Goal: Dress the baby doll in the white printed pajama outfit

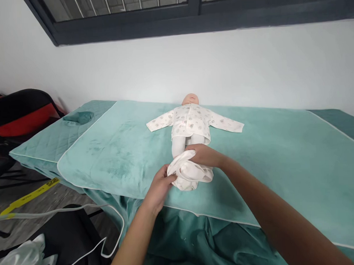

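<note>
A baby doll lies on its back on the green bed, head toward the wall. It wears a white patterned jacket with both sleeves spread out, and its legs look white. Gathered around the lower legs is a bunched pair of white baby pants. My left hand pinches the left edge of the pants between thumb and fingers. My right hand reaches across the doll's legs at the far side of the pants; its fingers are mostly hidden behind the cloth and legs.
The green bed cover has white piping and hangs in folds at the front. A face hole is at the bed's left end. Black-and-red chairs stand at left. A white cable runs near the black seat at lower left.
</note>
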